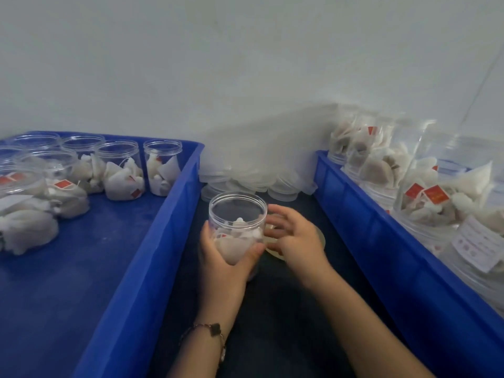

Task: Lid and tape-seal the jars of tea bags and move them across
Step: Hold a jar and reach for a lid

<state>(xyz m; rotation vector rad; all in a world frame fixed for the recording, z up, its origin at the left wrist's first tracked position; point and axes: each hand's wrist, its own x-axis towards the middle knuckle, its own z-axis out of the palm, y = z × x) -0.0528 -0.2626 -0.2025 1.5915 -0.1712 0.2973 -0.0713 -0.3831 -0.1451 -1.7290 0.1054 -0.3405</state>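
While left hand (226, 257) grips the open jar (236, 227) upright on the dark surface (286, 309) between two blue trays (174, 214), right hand (297, 238), fingers loosely spread, holding nothing visible, hovers over a tape roll (275, 253). Lid first: take one from the lids (253, 175) behind, seat it square, then tape.

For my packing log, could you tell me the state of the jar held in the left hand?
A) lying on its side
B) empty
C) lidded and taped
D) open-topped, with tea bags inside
D: the jar gripped by the left hand stands upright with no lid, tea bags visible inside.
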